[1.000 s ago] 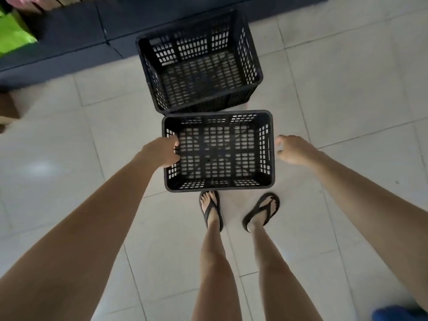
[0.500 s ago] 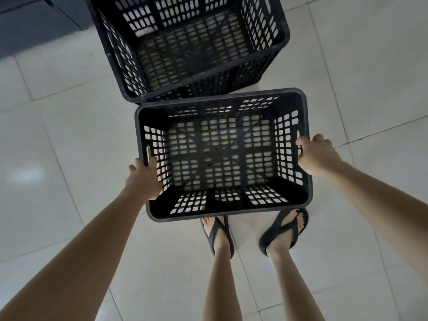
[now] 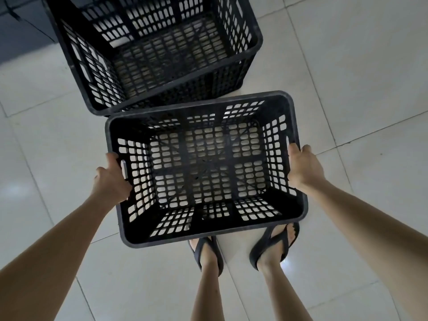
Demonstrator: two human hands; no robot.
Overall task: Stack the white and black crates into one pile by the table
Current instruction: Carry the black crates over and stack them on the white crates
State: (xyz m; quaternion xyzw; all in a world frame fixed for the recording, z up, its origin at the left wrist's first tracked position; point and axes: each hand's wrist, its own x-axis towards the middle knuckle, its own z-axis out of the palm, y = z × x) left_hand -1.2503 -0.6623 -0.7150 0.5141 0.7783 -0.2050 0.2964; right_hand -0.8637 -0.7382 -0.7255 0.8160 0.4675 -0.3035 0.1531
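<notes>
The near black crate is held at its short sides: its 9 o'clock wall is gripped by the left hand, its 3 o'clock wall by the right hand. At 12 o'clock a second black crate is seen on the tiled floor, and sandalled feet at 6 o'clock
</notes>
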